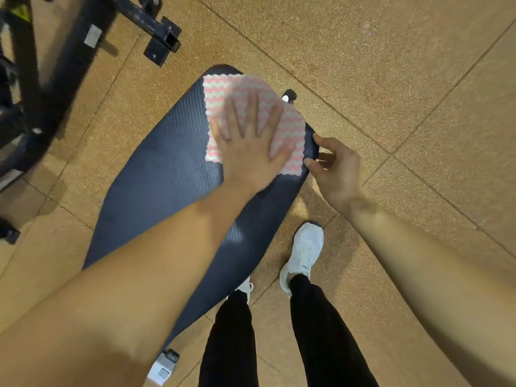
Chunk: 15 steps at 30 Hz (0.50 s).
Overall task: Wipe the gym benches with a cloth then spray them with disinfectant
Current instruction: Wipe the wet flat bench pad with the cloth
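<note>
A dark blue padded gym bench (164, 174) runs from the lower left up to the middle of the view. A pink-and-white wavy-patterned cloth (290, 127) lies spread on its far end. My left hand (248, 143) presses flat on the cloth with straight, spread fingers. My right hand (335, 166) is at the bench's right edge, fingers curled round the rim of the pad. No spray bottle is in view.
A black metal gym frame (69, 51) with a bolted foot stands at the upper left. The floor is tan speckled rubber tile (391, 79). My legs in black trousers and white shoes (304, 252) stand right of the bench. A bench foot (164, 367) shows at the bottom.
</note>
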Each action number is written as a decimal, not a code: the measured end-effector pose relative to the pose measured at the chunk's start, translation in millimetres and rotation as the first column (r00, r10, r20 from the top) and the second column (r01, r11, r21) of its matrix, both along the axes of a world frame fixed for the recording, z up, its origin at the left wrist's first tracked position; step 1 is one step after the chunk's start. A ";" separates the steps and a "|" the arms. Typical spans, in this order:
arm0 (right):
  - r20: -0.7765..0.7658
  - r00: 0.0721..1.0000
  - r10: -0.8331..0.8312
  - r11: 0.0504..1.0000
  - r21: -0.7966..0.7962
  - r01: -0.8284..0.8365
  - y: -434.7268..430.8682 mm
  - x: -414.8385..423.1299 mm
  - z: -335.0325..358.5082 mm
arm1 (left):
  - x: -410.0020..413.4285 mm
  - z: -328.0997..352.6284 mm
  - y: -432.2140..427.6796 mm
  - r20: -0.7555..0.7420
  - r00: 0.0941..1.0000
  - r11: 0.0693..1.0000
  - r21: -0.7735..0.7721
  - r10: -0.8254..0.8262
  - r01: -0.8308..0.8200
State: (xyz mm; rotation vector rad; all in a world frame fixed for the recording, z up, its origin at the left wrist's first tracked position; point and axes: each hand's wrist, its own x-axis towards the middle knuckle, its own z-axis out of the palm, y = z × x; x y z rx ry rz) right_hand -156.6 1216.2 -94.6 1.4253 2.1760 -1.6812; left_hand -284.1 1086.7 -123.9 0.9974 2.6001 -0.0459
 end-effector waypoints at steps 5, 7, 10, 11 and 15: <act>-0.043 0.988 -0.151 0.976 -0.163 0.142 -1.0 -1.1 9.1 | 23.5 3.1 -5.6 0.053 0.993 0.994 0.021 -0.108 0.107; -0.025 0.987 -0.156 0.979 -0.139 0.151 2.5 -1.9 6.2 | 29.8 4.8 -13.9 0.078 0.984 0.987 0.031 -0.159 0.157; 0.027 0.991 -0.129 0.989 0.076 0.126 -3.4 -4.8 12.3 | 33.7 5.0 -36.1 0.074 0.973 0.975 0.061 -0.220 0.215; 0.018 0.996 -0.091 0.977 0.194 0.086 -9.1 -4.7 17.3 | 32.8 4.5 -45.2 0.059 0.972 0.972 0.068 -0.229 0.225; -0.099 0.916 0.389 0.829 0.471 -0.301 -43.1 -14.7 22.2 | 19.1 6.0 -76.1 0.056 0.980 0.978 0.087 -0.193 0.188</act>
